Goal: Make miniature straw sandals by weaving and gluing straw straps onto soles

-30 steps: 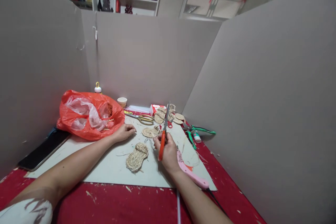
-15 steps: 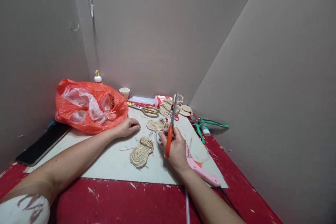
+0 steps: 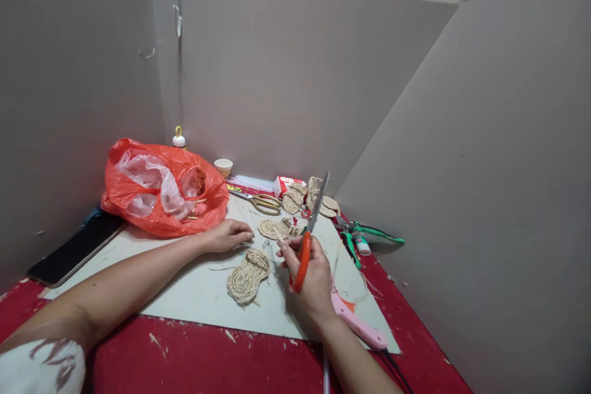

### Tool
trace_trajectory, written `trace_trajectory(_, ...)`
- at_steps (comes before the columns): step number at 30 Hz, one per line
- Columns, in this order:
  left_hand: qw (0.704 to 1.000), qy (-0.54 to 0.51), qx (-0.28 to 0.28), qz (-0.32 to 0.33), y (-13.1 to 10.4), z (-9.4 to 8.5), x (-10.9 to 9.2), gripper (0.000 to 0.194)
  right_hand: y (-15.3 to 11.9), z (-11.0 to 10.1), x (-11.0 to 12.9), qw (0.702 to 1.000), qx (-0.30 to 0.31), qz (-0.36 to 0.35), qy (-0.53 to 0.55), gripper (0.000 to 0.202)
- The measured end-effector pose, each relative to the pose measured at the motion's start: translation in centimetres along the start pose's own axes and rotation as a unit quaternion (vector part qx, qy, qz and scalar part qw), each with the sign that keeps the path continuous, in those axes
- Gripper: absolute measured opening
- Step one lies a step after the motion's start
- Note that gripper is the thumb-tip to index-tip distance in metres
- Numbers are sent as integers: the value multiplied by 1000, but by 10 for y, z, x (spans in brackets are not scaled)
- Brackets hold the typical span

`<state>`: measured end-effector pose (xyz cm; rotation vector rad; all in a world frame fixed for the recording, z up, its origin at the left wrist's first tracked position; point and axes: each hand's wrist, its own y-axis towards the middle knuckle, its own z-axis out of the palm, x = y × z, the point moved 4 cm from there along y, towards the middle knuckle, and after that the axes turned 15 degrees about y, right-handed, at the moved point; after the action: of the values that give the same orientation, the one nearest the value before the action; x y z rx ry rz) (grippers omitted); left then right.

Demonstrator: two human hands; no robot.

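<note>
My right hand (image 3: 310,271) is wrapped round the orange handles of a pair of scissors (image 3: 305,258), whose blades point up and away. A thin pale strip (image 3: 279,235) shows at its fingertips. My left hand (image 3: 229,235) rests on the white board (image 3: 184,295), fingers loosely curled, with nothing visible in them. Between and below the hands lies a small woven straw slipper (image 3: 248,277). Another straw slipper (image 3: 272,229) with red bits lies just beyond, partly behind the right hand.
Red bag (image 3: 138,215) and phone (image 3: 74,252) at left; paper cup (image 3: 223,167), gold scissors (image 3: 265,203) and more slippers (image 3: 293,198) behind; green pliers (image 3: 353,246) and pink glue gun (image 3: 360,323) at right. Grey panels (image 3: 295,86) enclose the table.
The camera view has shifted slightly. My right hand has tilted the orange scissors a little to the right, still holding them. My left hand stays on the board.
</note>
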<state>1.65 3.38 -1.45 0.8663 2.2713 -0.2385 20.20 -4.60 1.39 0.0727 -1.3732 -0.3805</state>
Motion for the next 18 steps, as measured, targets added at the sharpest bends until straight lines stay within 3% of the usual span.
trace_trajectory(8, 996, -88, 15, 18, 0, 4, -4, 28, -2, -3, -3, 1000, 2, -6, -6, 29)
trace_trajectory(18, 992, -120, 28, 40, -2, 8, -18, 42, -2, -3, -3, 1000, 7, -7, -3, 29)
